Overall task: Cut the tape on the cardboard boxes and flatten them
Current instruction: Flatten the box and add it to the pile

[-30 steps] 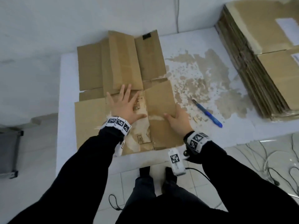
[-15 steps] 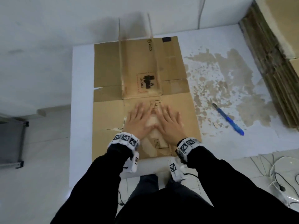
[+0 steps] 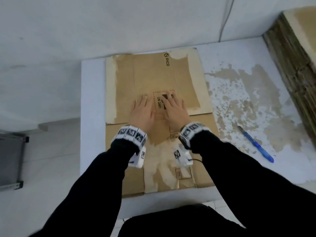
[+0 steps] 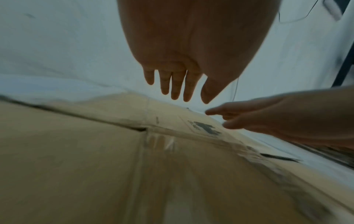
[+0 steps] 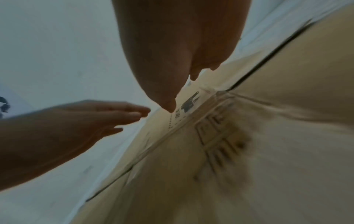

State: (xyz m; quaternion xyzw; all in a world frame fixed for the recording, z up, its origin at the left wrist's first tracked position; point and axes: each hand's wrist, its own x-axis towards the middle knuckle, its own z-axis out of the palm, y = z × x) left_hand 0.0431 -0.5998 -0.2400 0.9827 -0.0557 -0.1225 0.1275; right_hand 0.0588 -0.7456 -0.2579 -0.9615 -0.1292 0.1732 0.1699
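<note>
A brown cardboard box (image 3: 153, 76) lies flattened on the white table (image 3: 92, 93), with "PICO" print and a red-dashed label on its far panel. My left hand (image 3: 142, 110) and right hand (image 3: 174, 108) lie side by side on that far panel, fingers straight, palms down, holding nothing. In the left wrist view my left hand (image 4: 180, 84) hovers with straight fingers just over the cardboard (image 4: 95, 166), with the right hand (image 4: 268, 118) beside it. The right wrist view shows my right hand (image 5: 172, 91) over the printed panel (image 5: 249, 151). A blue utility knife (image 3: 256, 145) lies on the table to the right.
A tall stack of flattened cardboard (image 3: 294, 62) fills the back right of the table. Torn brown paper residue (image 3: 248, 100) covers the table surface between the box and the stack. A grey metal frame (image 3: 10, 159) stands on the floor at left.
The upright far flaps have gone down flat. Both hands slid forward from the near panel onto the far panel, staying flat and side by side.
</note>
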